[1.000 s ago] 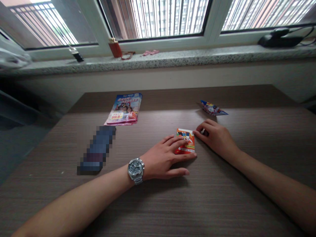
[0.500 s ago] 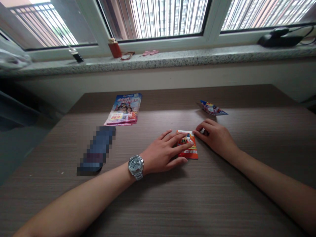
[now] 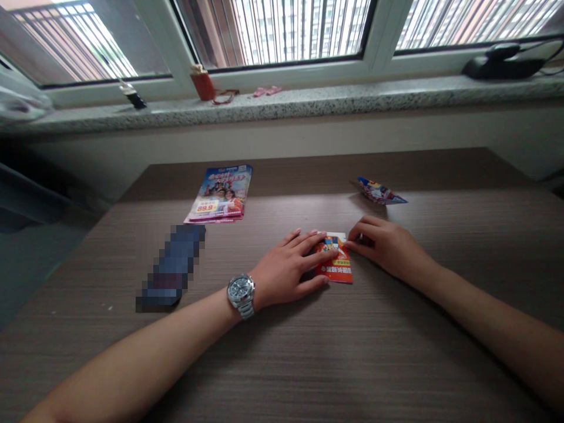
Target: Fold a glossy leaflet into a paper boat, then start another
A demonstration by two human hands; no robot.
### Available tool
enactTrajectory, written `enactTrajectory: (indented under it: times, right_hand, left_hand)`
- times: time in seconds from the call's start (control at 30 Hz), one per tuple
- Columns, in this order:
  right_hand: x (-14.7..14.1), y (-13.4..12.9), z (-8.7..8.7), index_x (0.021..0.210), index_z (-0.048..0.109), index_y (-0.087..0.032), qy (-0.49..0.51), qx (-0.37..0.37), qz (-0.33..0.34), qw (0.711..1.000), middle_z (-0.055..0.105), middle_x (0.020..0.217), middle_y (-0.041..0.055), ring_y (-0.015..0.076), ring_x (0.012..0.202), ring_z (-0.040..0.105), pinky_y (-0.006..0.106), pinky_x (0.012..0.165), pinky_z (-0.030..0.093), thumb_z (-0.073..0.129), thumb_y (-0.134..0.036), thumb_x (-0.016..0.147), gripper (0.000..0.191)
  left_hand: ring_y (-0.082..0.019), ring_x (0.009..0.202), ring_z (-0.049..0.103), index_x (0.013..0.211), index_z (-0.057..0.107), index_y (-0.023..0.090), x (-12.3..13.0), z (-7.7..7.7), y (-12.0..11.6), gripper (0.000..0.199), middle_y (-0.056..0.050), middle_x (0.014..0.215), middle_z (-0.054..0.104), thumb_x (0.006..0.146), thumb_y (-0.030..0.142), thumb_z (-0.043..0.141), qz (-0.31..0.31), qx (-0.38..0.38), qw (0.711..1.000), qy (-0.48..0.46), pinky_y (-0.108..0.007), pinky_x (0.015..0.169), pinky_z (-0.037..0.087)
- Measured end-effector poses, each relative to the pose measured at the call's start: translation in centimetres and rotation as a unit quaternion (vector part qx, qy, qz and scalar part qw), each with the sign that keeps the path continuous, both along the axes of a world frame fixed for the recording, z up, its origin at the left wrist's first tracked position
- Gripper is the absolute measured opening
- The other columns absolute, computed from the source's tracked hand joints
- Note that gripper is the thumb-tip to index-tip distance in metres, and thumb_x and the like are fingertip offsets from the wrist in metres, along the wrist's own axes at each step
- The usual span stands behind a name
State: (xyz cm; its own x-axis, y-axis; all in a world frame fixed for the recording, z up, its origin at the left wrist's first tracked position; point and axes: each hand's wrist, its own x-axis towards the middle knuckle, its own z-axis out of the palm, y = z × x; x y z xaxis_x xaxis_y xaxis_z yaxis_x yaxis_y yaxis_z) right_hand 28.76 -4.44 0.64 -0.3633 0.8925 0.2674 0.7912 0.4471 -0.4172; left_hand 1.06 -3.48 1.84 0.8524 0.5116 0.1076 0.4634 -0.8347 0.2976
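A small red folded leaflet [image 3: 339,271] lies flat near the middle of the brown table [image 3: 282,364]. My left hand [image 3: 293,267], with a silver watch at its wrist, rests with spread fingers over the leaflet's left part. At the leaflet's right edge is my right hand [image 3: 381,241], its thumb and index finger pinched together; the fingertips touch the edge. Behind my right hand stands a blue folded paper [image 3: 381,192], tilted on the table. A stack of colourful flyers [image 3: 222,194] lies at the back left.
A blurred dark blue object [image 3: 174,264] lies left of my left arm. On the stone windowsill [image 3: 335,103] are a red container [image 3: 203,83], a small black-and-white item [image 3: 133,96], pink pieces [image 3: 267,91] and a black device with a cable [image 3: 504,63].
My left hand has slid slightly left, showing more of the red leaflet. My right fingertips have moved slightly down along its right edge. The view has shifted a little.
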Motion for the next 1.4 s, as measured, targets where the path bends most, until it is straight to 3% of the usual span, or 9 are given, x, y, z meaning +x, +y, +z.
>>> enactTrajectory:
  times: [0.3,0.63,0.87,1.1,1.4]
  right_hand:
    - [0.6,0.1,0.2,0.086,0.066,-0.022,0.047,-0.058,0.114,0.991,0.064,0.09,0.0053,0.0199,0.08,0.061,0.032,0.069,0.049,0.066,-0.037,0.095,0.017]
    - [0.6,-0.5,0.5,0.088,0.067,-0.021,0.048,-0.074,0.183,0.979,0.064,0.092,0.0068,0.0214,0.087,0.058,0.033,0.075,0.045,0.065,-0.036,0.096,0.017]
    - [0.2,-0.9,0.9,0.085,0.064,-0.021,0.041,-0.085,0.237,0.967,0.066,0.099,0.0063,0.0214,0.093,0.058,0.032,0.08,0.043,0.07,-0.025,0.091,0.009]
    - [0.2,-0.7,1.3,0.083,0.066,-0.021,0.048,-0.101,0.251,0.962,0.066,0.097,0.0061,0.021,0.093,0.058,0.032,0.081,0.042,0.073,-0.035,0.091,0.017]
    - [0.6,-1.0,1.0,0.088,0.07,-0.022,0.078,-0.144,0.22,0.962,0.065,0.099,0.0054,0.0221,0.096,0.059,0.035,0.085,0.045,0.073,-0.045,0.09,0.023]
  left_hand:
    - [-0.026,0.153,0.032,0.153,0.044,0.034,-0.1,-0.2,0.0,0.055,-0.005,0.166,0.034,0.102,0.053,0.051,0.006,-0.006,1.0,-0.008,-0.051,0.129,0.019]
    - [-0.028,0.153,0.032,0.154,0.044,0.033,-0.2,0.0,-0.1,0.057,-0.007,0.166,0.033,0.101,0.054,0.052,0.002,-0.007,1.0,-0.004,-0.051,0.129,0.019]
    - [-0.027,0.153,0.032,0.155,0.043,0.033,-0.2,-0.2,-0.1,0.058,-0.006,0.167,0.03,0.101,0.052,0.053,0.002,-0.007,1.0,-0.008,-0.05,0.13,0.019]
    - [-0.027,0.154,0.032,0.154,0.044,0.032,-0.3,-0.1,0.0,0.057,-0.007,0.167,0.031,0.102,0.052,0.052,0.002,0.001,1.0,0.002,-0.05,0.129,0.019]
    - [-0.028,0.15,0.035,0.153,0.046,0.033,-0.4,-0.1,-0.1,0.053,-0.007,0.16,0.041,0.103,0.052,0.049,0.03,0.013,0.999,-0.007,-0.053,0.128,0.022]
